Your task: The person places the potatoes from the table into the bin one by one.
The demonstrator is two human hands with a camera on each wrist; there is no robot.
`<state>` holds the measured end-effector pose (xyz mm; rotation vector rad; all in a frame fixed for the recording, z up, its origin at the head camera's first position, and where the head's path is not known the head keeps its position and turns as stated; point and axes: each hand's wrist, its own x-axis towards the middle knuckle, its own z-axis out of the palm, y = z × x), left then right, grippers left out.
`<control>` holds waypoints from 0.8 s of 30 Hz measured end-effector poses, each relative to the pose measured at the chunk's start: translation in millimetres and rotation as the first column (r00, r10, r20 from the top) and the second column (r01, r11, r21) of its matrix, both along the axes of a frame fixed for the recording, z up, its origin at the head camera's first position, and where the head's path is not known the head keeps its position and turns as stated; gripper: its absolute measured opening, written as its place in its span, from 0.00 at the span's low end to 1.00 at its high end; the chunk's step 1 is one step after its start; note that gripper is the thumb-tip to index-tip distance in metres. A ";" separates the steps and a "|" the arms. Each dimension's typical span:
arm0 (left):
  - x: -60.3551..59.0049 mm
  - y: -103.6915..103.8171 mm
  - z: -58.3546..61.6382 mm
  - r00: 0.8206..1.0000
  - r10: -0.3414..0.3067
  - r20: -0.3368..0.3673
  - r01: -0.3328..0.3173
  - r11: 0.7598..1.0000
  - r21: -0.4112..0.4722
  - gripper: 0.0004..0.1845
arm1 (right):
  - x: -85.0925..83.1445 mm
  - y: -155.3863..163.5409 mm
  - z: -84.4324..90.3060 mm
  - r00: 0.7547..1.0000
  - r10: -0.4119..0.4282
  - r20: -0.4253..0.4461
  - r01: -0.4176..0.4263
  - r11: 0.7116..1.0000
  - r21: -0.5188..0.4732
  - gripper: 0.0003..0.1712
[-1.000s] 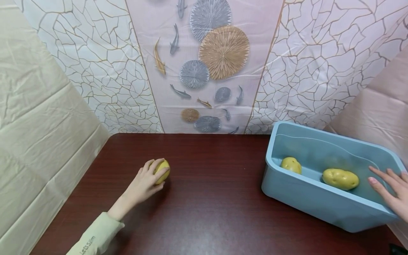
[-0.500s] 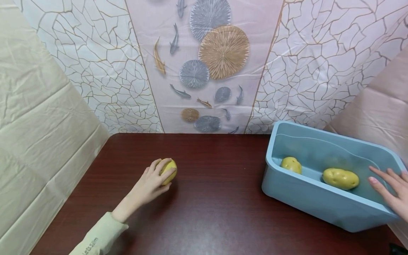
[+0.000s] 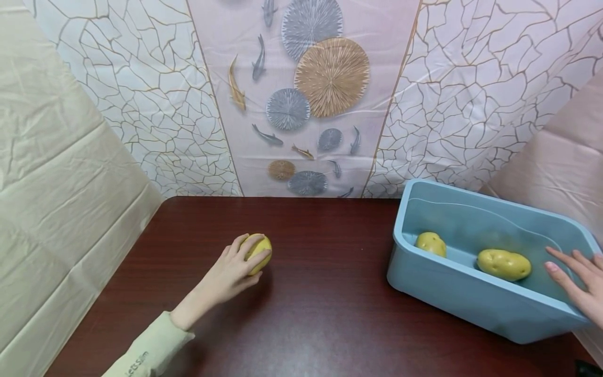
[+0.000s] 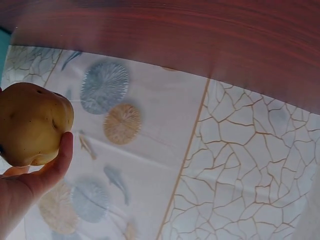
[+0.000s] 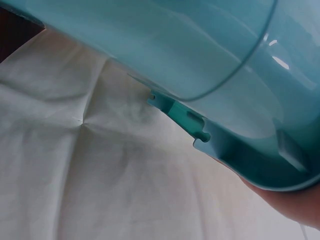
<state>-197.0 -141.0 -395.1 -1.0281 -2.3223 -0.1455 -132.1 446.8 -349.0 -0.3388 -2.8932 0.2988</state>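
Note:
My left hand (image 3: 231, 272) grips a yellow potato (image 3: 265, 245) over the left part of the table, fingers spread across its top and side. In the left wrist view the potato (image 4: 32, 120) shows dark eyes, and a finger curls against its lower edge. At the far right, my right hand (image 3: 581, 280) lies over the right end of a light-blue bin (image 3: 452, 285), its fingers stretched out above the inside. Two more potatoes are in the bin: a rounder potato (image 3: 431, 244) at the left and a longer potato (image 3: 503, 264) nearer the right hand.
The dark red-brown table (image 3: 320, 314) stretches between the left hand and the bin. Patterned cloth (image 3: 301, 104) hangs along the back, and a plain cream cloth (image 3: 56, 199) slopes down on the left. A small black object (image 3: 589, 369) sits at the bottom right corner.
The left hand has moved a short way to the right with the potato in its grip. The right hand, the bin and its potatoes have stayed in place.

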 end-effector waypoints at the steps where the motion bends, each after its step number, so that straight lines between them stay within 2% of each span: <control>1: 0.0 1.2 0.3 1.000 -0.005 -0.006 0.005 1.000 -0.001 0.26 | -0.2 0.1 -0.2 1.000 0.001 0.002 -0.001 1.000 0.000 0.43; 11: 1.7 15.3 7.1 0.999 -0.037 -0.006 0.037 0.999 -0.017 0.26 | -3.1 8.9 -8.0 0.999 -0.024 0.031 0.023 1.000 0.013 0.45; 18: 0.7 23.1 7.7 0.999 -0.044 -0.019 0.044 0.998 -0.037 0.26 | -1.8 0.2 -1.7 0.999 -0.032 0.040 0.032 0.999 0.014 0.46; 24: 0.9 31.6 10.4 0.997 -0.065 -0.040 0.063 0.997 -0.043 0.23 | -1.0 -0.4 -1.9 1.000 -0.020 0.002 0.020 1.000 -0.010 0.44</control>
